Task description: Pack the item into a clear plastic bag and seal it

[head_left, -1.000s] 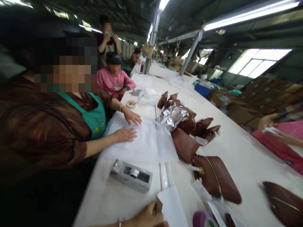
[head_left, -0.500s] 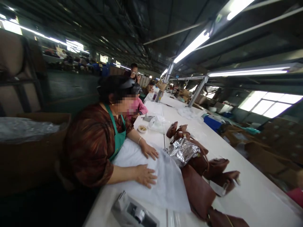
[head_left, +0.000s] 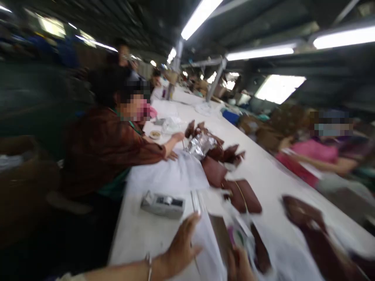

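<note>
Left hand: the left hand (head_left: 183,246) is raised at the near side of the table (head_left: 140,238), fingers spread and thumb apart, with nothing in its grasp; a bracelet (head_left: 149,266) circles the wrist.
Right hand: the right hand (head_left: 241,265) has its fingers at the near end of the brown strip; blur hides whether they pinch it or only touch it.
White paper: the white paper (head_left: 206,242) lies just right of the left fingers, between the two hands; whether the left thumb touches it, I cannot tell.
Brown strip: the brown strip (head_left: 220,234) runs along the right edge of that paper, beyond the right fingers.
Purple ring: the purple ring (head_left: 231,235) sits just beyond the right fingertips, partly under clear plastic.
Tape dispenser: the tape dispenser (head_left: 163,205) stands beyond the left fingertips, a little to their left.
Brown handbag: the brown handbag (head_left: 244,197), with a gold zip, lies beyond the right fingers; more bags lie past it beside a silver wrapper (head_left: 200,146).
Co-worker: beyond the left fingers, a co-worker (head_left: 117,140) leans over a white sheet (head_left: 166,175), arms stretched across it.
</note>
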`<state>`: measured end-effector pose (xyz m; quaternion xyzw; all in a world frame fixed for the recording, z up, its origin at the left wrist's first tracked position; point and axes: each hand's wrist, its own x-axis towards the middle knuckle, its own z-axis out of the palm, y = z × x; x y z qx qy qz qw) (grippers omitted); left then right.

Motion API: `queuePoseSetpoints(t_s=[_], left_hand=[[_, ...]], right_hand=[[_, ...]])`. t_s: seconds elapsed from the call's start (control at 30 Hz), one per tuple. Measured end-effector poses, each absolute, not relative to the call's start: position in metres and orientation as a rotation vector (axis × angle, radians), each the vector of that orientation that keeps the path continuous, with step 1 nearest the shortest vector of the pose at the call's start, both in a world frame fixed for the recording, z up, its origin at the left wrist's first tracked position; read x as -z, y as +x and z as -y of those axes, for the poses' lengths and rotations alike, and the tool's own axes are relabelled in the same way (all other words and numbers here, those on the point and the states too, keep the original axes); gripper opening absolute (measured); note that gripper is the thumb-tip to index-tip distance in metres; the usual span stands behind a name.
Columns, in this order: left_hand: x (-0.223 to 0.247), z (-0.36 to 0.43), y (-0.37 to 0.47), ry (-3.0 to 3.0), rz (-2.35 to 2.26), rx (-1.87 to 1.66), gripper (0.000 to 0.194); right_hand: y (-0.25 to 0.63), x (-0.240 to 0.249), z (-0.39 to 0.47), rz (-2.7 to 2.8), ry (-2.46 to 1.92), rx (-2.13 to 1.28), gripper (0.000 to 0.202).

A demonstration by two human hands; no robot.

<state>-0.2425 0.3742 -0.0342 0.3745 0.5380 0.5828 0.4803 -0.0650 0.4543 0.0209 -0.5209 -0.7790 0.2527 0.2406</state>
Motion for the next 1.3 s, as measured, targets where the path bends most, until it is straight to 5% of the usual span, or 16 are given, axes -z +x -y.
queuePoseSetpoints(t_s=[0.27,0.6,0.93,1.3], left_hand=[[0.017,-0.384,-0.18,1.987,-1.151,-1.038,0.021],[0.064,-0.38,-0.076,2.363,-0.707,-0.337,0.031],[0.062,-0.348,-0.108,2.299,-0.719,-0.114,0.044],[0.047,-0.322,-0.121,2.462,-0.801,-0.067,0.057]], right_hand=[[0.108,-0.091,-0.386,1.837,-1.79,-0.316,0.03],[0.211,-0.002,-0.36,1.28,-1.869,-1.223,0.035],[0.201,0.112,-0.337,1.079,-1.724,-1.745,0.031],[0.139,0.115,-0.292,1.487,-1.641,-1.909,0.024]])
